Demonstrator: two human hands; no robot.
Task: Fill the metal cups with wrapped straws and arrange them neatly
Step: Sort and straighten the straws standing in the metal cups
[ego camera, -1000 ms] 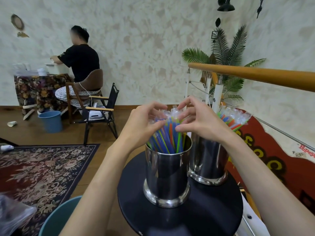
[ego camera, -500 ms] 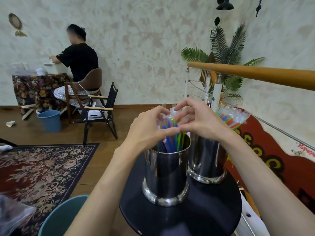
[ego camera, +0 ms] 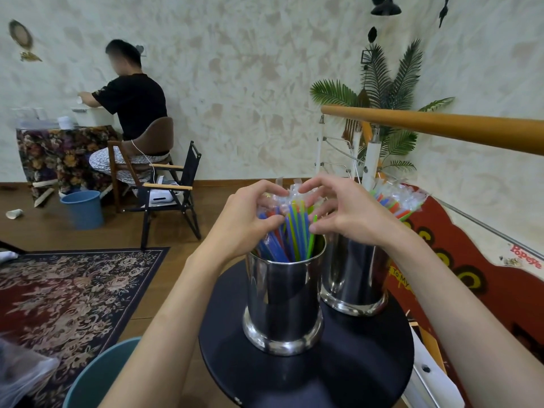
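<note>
straw tops (ego camera: pixel 290 194): partly hidden behind both hands (ego camera: pixel 244 219) | rear cup (ego camera: pixel 353 275): left side behind front cup (ego camera: pixel 284 293) | teal bin (ego camera: pixel 97 375): cut off at bottom edge | bench (ego camera: pixel 353 363): near rim out of frame

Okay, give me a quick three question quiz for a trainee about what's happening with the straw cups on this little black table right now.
1. True or false: both hands are at the straws in the near metal cup.
2. Which cup stands closer to the wooden handrail? A) the near cup B) the far metal cup
3. Fill in: both cups stand on a round ____ table.

Key:
1. True: the left hand and right hand gather the wrapped straws there.
2. B
3. black
</note>
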